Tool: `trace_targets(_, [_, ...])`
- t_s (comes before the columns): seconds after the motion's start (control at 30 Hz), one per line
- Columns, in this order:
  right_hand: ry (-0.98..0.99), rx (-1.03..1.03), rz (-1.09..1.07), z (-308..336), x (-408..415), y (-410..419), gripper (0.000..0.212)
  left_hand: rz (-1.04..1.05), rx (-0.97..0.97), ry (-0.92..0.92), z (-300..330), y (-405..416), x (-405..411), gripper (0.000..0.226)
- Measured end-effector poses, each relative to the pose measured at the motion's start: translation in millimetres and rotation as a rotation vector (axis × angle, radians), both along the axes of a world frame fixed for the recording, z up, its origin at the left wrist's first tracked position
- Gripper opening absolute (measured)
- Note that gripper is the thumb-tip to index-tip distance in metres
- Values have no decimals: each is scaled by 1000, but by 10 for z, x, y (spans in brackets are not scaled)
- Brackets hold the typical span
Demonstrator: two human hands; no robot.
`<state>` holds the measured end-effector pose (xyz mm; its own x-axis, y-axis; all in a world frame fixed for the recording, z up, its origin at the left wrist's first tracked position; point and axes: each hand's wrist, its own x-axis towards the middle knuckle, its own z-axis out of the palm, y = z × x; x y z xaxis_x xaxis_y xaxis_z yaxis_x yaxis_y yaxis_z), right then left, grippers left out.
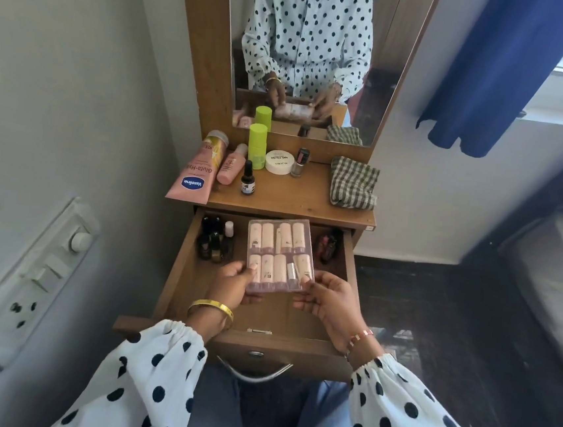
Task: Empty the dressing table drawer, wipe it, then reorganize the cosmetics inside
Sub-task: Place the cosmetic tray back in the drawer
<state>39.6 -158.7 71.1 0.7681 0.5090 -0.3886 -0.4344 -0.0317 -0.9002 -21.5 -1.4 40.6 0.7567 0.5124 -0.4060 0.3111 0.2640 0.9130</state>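
The wooden drawer [179,265] stands pulled open below the table top. Over its middle I hold a clear plastic pack of several pale pink tubes [278,252]. My left hand [232,286] grips the pack's near left corner and my right hand [328,298] grips its near right corner. Small dark bottles [214,239] stand in the drawer's far left corner. A couple more small bottles [328,245] lie in its far right corner. On the table top are a pink Vaseline tube [196,172], a lime-green bottle [257,150] and a white jar [280,161].
A folded checked cloth [353,182] lies on the table top at the right. A smaller pink tube [231,163], a dark dropper bottle [248,179] and a nail polish bottle [300,161] also stand there. A mirror [309,54] rises behind. A switch panel [31,275] is on the left wall.
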Motion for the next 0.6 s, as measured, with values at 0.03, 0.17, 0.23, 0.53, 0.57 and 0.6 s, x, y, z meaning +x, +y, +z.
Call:
trace_targets(0.03, [9,-19,9,-17,-2,-4,23,-26,-22,39,-9,7,-4,20])
trace_targets(0.17, [93,-93,39,-60,68,46,23,-84,-62,158,-23,55,62,25])
trace_targets(0.23, [128,-131,23,-116,102,86,23,-114,-19,224,-57,72,141,28])
trace_targets(0.53, [76,-431,33,-312,343,336,15,-115,134,411,-314,155,425,33])
trace_targets(0.57, [50,-479,25,-341,361,360,14,-111,148,428,-339,169,443,33])
trace_targets(0.6, [18,-519,22,-366,378,377,14,-109,165,442,-356,181,455,33])
